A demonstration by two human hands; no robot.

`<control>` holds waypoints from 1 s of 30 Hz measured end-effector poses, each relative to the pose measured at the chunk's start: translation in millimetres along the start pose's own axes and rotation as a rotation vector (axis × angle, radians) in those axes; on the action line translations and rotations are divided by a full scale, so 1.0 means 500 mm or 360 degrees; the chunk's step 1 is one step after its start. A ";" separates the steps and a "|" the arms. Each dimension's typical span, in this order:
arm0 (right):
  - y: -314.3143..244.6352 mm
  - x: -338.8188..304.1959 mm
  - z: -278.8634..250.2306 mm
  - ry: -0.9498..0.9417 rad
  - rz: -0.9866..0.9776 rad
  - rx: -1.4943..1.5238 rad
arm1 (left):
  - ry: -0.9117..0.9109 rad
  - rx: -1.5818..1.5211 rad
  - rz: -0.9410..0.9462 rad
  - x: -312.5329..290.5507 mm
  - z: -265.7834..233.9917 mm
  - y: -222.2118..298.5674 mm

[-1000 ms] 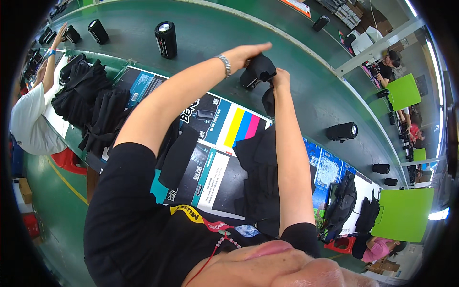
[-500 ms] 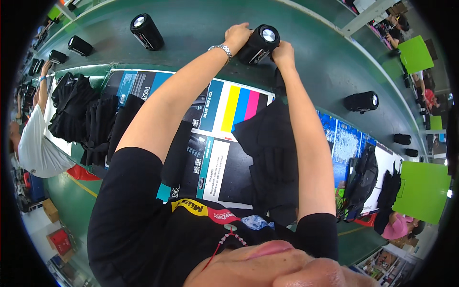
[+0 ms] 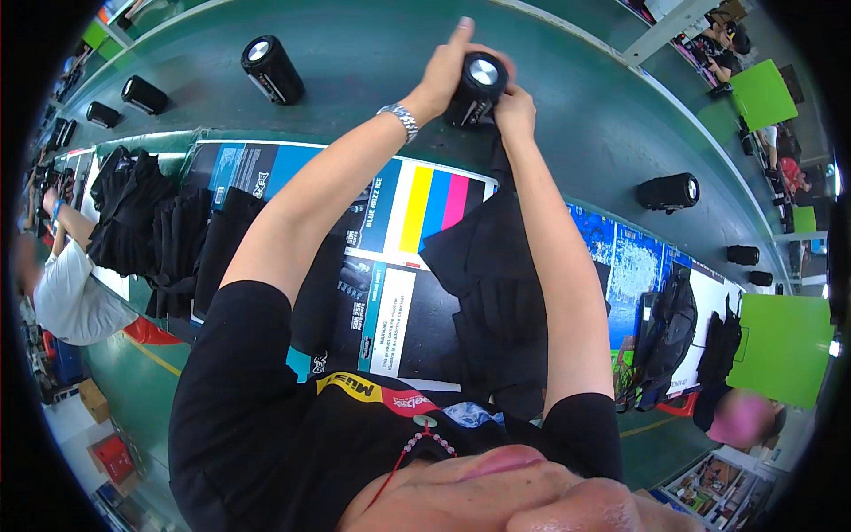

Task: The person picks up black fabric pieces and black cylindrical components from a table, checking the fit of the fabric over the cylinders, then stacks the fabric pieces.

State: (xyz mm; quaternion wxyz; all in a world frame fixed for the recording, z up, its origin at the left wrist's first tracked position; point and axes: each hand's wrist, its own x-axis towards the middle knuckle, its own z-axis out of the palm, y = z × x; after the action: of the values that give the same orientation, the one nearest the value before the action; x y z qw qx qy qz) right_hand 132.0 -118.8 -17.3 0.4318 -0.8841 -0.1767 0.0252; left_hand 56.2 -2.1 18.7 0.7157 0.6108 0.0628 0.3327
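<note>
A black cylindrical speaker (image 3: 474,99) with a silver disc on its end is between my hands, above the green work surface. My left hand (image 3: 443,75) wraps it from the left, fingers round its far side and thumb sticking up. With fingers curled in, my right hand (image 3: 516,113) grips the speaker's lower right side. A dark strip hangs below the right hand; I cannot tell whether it belongs to the speaker. Below my right forearm lies a heap of flat black cloth pieces (image 3: 496,301), on printed sheets (image 3: 386,208) covering the bench.
Another speaker (image 3: 272,71) stands to the left and one lies on its side (image 3: 668,191) to the right, with several farther along the line. Black cloth bundles (image 3: 133,208) are piled at left. A co-worker in a white shirt (image 3: 75,297) works there. A black bag (image 3: 669,328) lies at right.
The speaker has come slightly left and stands more upright. My left hand has shifted its hold, thumb raised and fingers reaching round behind. The co-worker's hand at left has drawn back from a speaker.
</note>
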 end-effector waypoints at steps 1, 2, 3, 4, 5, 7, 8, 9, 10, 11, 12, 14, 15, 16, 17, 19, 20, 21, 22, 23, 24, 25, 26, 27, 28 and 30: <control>-0.007 -0.005 0.006 -0.0084 -0.0089 0.0230 | -0.0309 0.0073 -0.0111 -0.010 -0.011 0.016; -0.009 -0.008 0.003 -0.0225 -0.0115 0.0372 | -0.0278 0.0013 -0.0112 -0.003 -0.021 0.011; -0.005 -0.015 -0.004 -0.0361 -0.0133 0.0510 | -0.0251 0.0012 -0.0109 -0.003 -0.030 0.014; -0.014 -0.026 -0.027 -0.0375 -0.0154 0.0502 | -0.0216 -0.0197 -0.0242 0.005 -0.035 0.014; -0.027 -0.048 -0.054 -0.0562 -0.0082 0.0760 | -0.0170 -0.0408 -0.0377 0.009 -0.046 0.011; -0.038 -0.065 -0.073 -0.0743 -0.0001 0.1005 | -0.0131 -0.0435 -0.0402 0.020 -0.053 0.005; -0.039 -0.068 -0.075 -0.0671 -0.0285 0.0850 | -0.0120 -0.0423 -0.0424 0.024 -0.050 0.001; -0.042 -0.070 -0.078 -0.0597 -0.0565 0.0692 | -0.0109 -0.0408 -0.0447 0.027 -0.046 -0.002; -0.043 -0.066 -0.080 -0.0590 -0.0562 0.0687 | -0.0116 -0.0413 -0.0450 0.027 -0.040 -0.003; -0.046 -0.060 -0.080 -0.0579 -0.0565 0.0688 | -0.0095 -0.0337 -0.0462 0.028 -0.035 -0.004; -0.049 -0.056 -0.080 -0.0570 -0.0568 0.0690 | -0.0073 -0.0259 -0.0473 0.027 -0.030 -0.005; -0.033 -0.041 -0.098 -0.0546 -0.0625 0.0534 | -0.0155 -0.0215 -0.0459 0.020 -0.001 0.010; -0.024 -0.032 -0.105 -0.0530 -0.0687 0.0382 | -0.0228 -0.0165 -0.0439 0.021 0.013 0.022; -0.028 -0.038 -0.101 -0.0539 -0.0675 0.0384 | -0.0223 -0.0164 -0.0453 0.025 0.009 0.024; -0.033 -0.043 -0.094 -0.0522 -0.0699 0.0414 | -0.0229 -0.0067 -0.0468 0.033 0.004 0.026; -0.026 -0.043 -0.093 -0.0488 -0.0696 0.0438 | -0.0261 0.0024 -0.0502 0.032 0.017 0.030; -0.018 -0.036 -0.092 -0.0451 -0.0730 0.0369 | -0.0090 -0.0014 -0.0475 0.022 0.031 0.033; -0.008 -0.031 -0.094 -0.0415 -0.0761 0.0299 | 0.0081 -0.0051 -0.0448 0.014 0.043 0.034; -0.005 -0.032 -0.091 -0.0427 -0.0777 0.0322 | 0.0019 -0.0061 -0.0442 0.009 0.035 0.025; 0.001 -0.028 -0.089 -0.0433 -0.0756 0.0329 | 0.0018 -0.0054 -0.0463 0.010 0.032 0.018; 0.006 -0.020 -0.086 -0.0443 -0.0784 0.0379 | -0.0008 -0.0060 -0.0415 0.012 0.030 0.010; 0.011 -0.014 -0.085 -0.0455 -0.0817 0.0425 | -0.0030 -0.0070 -0.0363 0.013 0.030 0.003; 0.020 -0.016 -0.084 -0.0434 -0.0788 0.0384 | -0.0044 0.0026 -0.0261 0.008 0.031 -0.007; 0.031 -0.021 -0.087 -0.0441 -0.0774 0.0382 | -0.0043 0.0024 -0.0276 0.003 0.034 -0.016; 0.038 -0.025 -0.090 -0.0434 -0.0771 0.0367 | -0.0111 0.0006 -0.0280 0.001 0.034 -0.025; 0.052 -0.033 -0.096 -0.0443 -0.0762 0.0395 | -0.0144 -0.0069 -0.0239 -0.010 0.046 -0.044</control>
State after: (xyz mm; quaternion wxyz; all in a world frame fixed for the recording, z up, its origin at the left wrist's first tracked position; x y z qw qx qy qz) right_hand 133.4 -175.4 -9.1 0.5019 -0.7458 -0.4333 0.0650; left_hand 72.6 -24.8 2.9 0.7538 0.6031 0.0688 0.2514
